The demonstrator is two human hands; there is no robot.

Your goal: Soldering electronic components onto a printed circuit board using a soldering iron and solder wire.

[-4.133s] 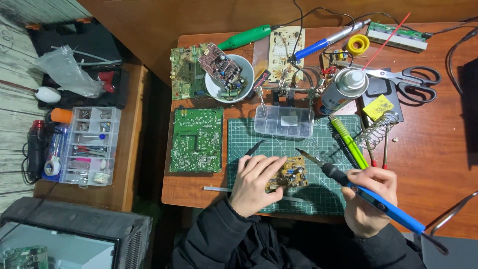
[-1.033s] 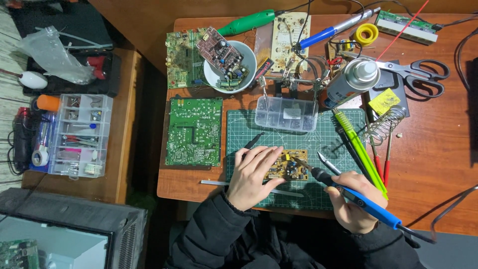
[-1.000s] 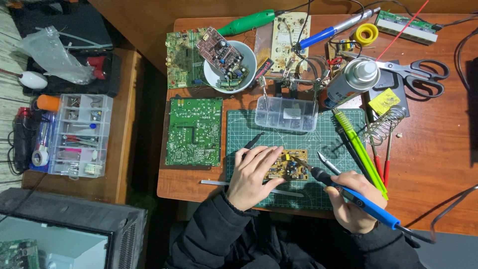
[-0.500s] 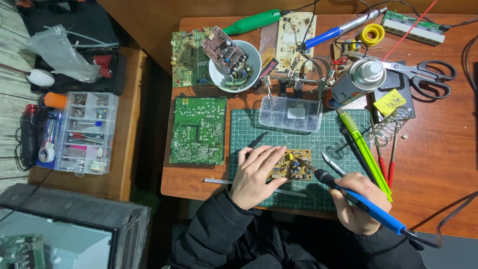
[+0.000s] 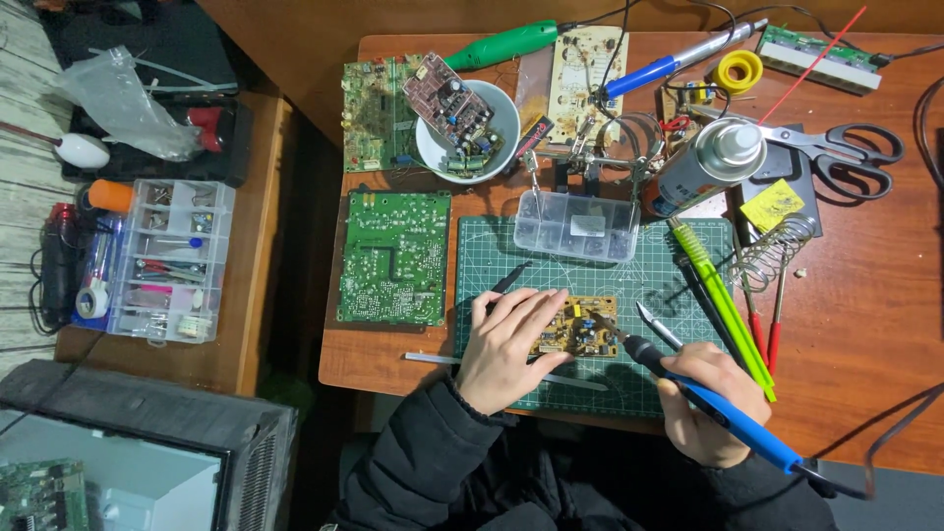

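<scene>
A small yellow-brown circuit board (image 5: pixel 582 328) lies on the green cutting mat (image 5: pixel 639 265). My left hand (image 5: pixel 503 346) rests flat on the board's left edge and holds it down. A blue-handled soldering iron (image 5: pixel 718 411) is gripped in my right hand (image 5: pixel 710 408), and its tip touches the right side of the board. Both sleeves are dark. A thin metal rod (image 5: pixel 433 358) lies just below my left hand.
A large green circuit board (image 5: pixel 395 258) lies left of the mat, a clear parts box (image 5: pixel 576 226) above it. A white bowl with boards (image 5: pixel 464 118), spray can (image 5: pixel 710 163), scissors (image 5: pixel 854 149), coil stand (image 5: pixel 775 252), green and red tools (image 5: pixel 720 297), a compartment organizer (image 5: pixel 167 262) at left.
The view has shifted slightly. My hands stay on the small board, with the iron's tip still at its right side.
</scene>
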